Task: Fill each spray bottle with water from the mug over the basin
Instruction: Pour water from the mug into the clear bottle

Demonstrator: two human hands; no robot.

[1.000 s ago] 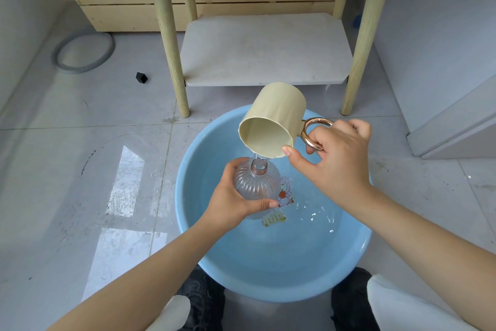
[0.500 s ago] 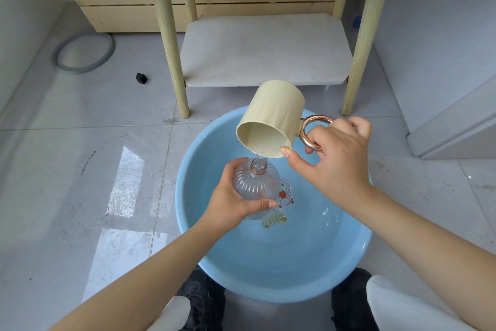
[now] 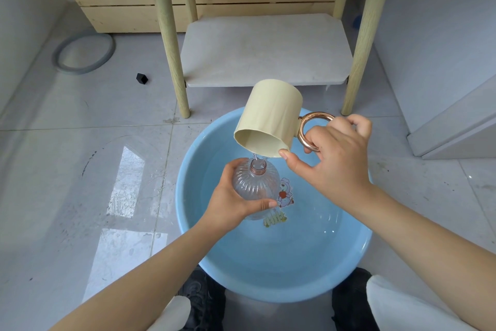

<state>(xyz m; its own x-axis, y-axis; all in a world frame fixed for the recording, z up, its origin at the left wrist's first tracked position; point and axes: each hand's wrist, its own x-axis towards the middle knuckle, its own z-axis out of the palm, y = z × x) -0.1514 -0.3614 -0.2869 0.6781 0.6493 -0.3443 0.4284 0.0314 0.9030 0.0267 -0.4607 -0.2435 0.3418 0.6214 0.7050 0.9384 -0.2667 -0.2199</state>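
Pouring under way over the blue basin [image 3: 271, 287]. Left hand [image 3: 228, 203] wrapped around the ribbed clear spray bottle [image 3: 256, 183], thumb across its front, held upright above the basin's water. Right hand [image 3: 336, 159] curled through the copper ring handle of the cream mug [image 3: 269, 121], forefinger stretched along the lip — mug tipped steeply, mouth just above the bottle's narrow threaded neck [image 3: 258, 167], a thin stream falling in.

Likely trouble: neck far narrower than the mug's lip, so any further tilt could sheet water past the opening and down over the left hand. Wet ribbed plastic — a possible slip into the basin. Fill level hard to read through the clear wall; overflow possible, though caught by the basin below.
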